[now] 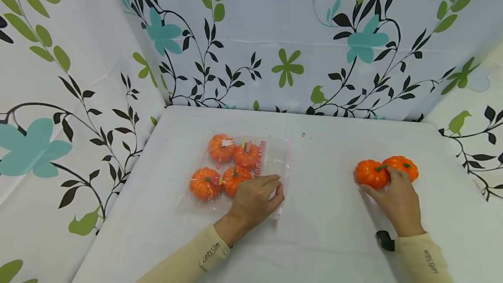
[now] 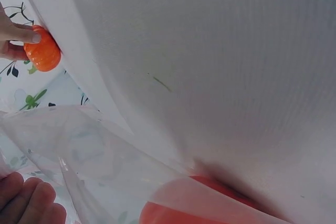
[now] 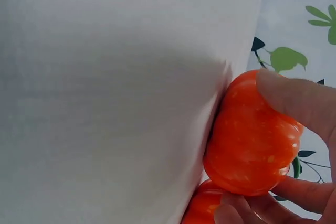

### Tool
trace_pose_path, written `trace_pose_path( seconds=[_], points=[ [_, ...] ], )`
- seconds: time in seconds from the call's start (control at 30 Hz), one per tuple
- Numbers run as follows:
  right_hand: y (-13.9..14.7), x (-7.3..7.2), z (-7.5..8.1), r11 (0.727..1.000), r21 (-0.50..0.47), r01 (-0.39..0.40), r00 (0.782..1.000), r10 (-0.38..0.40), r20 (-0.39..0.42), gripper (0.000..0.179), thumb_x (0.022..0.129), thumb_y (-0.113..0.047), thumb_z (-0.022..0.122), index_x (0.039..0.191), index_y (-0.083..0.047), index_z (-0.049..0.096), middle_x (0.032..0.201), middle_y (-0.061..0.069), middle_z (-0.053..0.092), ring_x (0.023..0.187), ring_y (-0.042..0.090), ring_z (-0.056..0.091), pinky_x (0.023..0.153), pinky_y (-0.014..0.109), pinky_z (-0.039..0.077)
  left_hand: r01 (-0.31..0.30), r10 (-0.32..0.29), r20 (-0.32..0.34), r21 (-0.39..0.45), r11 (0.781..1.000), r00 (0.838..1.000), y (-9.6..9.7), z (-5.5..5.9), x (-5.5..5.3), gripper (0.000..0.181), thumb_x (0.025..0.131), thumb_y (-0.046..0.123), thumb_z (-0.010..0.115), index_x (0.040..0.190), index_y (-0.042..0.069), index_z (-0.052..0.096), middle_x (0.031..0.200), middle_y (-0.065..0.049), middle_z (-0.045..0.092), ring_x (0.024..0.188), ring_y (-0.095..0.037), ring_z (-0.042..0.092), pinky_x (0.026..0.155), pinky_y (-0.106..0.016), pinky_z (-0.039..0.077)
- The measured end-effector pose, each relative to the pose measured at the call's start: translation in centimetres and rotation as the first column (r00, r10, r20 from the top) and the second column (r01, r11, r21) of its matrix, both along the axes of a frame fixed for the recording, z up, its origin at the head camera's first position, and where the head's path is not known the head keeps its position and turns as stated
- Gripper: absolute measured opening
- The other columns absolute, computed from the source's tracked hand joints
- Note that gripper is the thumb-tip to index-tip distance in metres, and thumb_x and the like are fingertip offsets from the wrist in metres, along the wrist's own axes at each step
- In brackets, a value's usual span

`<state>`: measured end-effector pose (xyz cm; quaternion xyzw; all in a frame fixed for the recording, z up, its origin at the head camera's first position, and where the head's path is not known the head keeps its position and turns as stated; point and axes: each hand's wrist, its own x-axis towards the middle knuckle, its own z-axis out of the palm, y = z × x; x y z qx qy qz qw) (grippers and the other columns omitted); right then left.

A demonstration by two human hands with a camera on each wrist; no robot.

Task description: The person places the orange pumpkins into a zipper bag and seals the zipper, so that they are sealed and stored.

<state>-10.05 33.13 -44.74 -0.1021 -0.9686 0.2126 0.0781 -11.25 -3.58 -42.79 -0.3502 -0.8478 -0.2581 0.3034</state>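
A clear plastic zip bag [image 1: 271,156] with pink lettering lies at centre-left, several small orange toy pumpkins [image 1: 206,184] inside. My left hand [image 1: 253,200] pinches the bag's right, open-end edge. In the left wrist view, curled fingers [image 2: 29,200] show beside the raised film [image 2: 105,156]. To the right, two more pumpkins sit side by side outside the bag. My right hand [image 1: 398,204] grips the left one [image 1: 369,174], thumb on one side and fingers on the other. The right wrist view shows that pumpkin [image 3: 257,135] between them, with the second pumpkin [image 3: 202,205] close against the fingers.
A white-covered table [image 1: 314,248] carries everything. Printed leaf-and-flower curtains [image 1: 251,34] stand along its back and sides. A few dark specks [image 1: 303,134] mark the cloth behind the bag. A black device [image 1: 385,240] sits on the right wrist.
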Motion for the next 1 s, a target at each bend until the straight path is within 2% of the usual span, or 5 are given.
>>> trace_pose_path(
  seconds=[0.13, 0.27, 0.63, 0.83, 1.0],
  points=[
    [-0.4, 0.1, -0.2, 0.999, -0.045, 0.004, 1.000, -0.004, -0.017, 0.093, 0.083, -0.043, 0.082, 0.140, 0.018, 0.041, 0.132, 0.043, 0.042, 0.107, 0.056, 0.051, 0.085, 0.070, 0.046, 0.009, -0.009, 0.005, -0.007, 1.000, 1.000, 0.0, 0.0, 0.0, 0.010, 0.084, 0.012, 0.075, 0.089, 0.005, 0.079, 0.096, -0.005, 0.077, 0.087, -0.015, 0.075, 0.074, -0.025, 0.059],
    [-1.6, -0.1, 0.2, 0.986, -0.160, -0.051, 0.998, 0.046, -0.036, 0.093, 0.084, -0.043, 0.081, 0.144, 0.014, 0.040, 0.135, 0.037, 0.044, 0.111, 0.049, 0.055, 0.088, 0.062, 0.051, 0.004, -0.004, -0.004, -0.012, 1.000, 1.000, 0.0, 0.0, 0.0, 0.010, 0.084, 0.012, 0.076, 0.090, 0.005, 0.080, 0.096, -0.005, 0.077, 0.086, -0.015, 0.075, 0.074, -0.025, 0.059],
    [-6.8, -1.3, 1.7, 0.896, -0.415, -0.157, 0.979, 0.196, 0.054, 0.090, 0.086, -0.045, 0.079, 0.151, 0.002, 0.038, 0.149, 0.025, 0.040, 0.127, 0.043, 0.050, 0.099, 0.055, 0.050, -0.010, 0.010, -0.021, -0.010, 1.000, 1.000, -0.1, 0.1, -0.1, 0.011, 0.085, 0.012, 0.074, 0.090, 0.005, 0.080, 0.096, -0.004, 0.077, 0.087, -0.014, 0.075, 0.075, -0.025, 0.059],
    [-10.1, -2.1, 1.5, 0.844, -0.471, -0.257, 0.959, 0.283, -0.015, 0.086, 0.083, -0.038, 0.084, 0.148, 0.000, 0.044, 0.146, 0.020, 0.045, 0.126, 0.040, 0.052, 0.100, 0.053, 0.049, -0.018, 0.018, -0.036, 0.003, 1.000, 0.999, -0.2, 0.2, -0.2, 0.010, 0.085, 0.011, 0.073, 0.089, 0.006, 0.080, 0.095, -0.003, 0.077, 0.086, -0.013, 0.075, 0.074, -0.024, 0.059],
    [-12.6, -2.5, 0.9, 0.818, -0.474, -0.326, 0.940, 0.334, -0.070, 0.080, 0.080, -0.031, 0.087, 0.144, -0.001, 0.049, 0.142, 0.016, 0.050, 0.122, 0.037, 0.056, 0.098, 0.051, 0.052, -0.017, 0.018, -0.063, 0.019, 1.000, 0.998, -0.3, 0.2, -0.3, 0.012, 0.083, 0.011, 0.076, 0.091, 0.004, 0.080, 0.096, -0.005, 0.077, 0.086, -0.015, 0.075, 0.074, -0.024, 0.059]
  ],
)
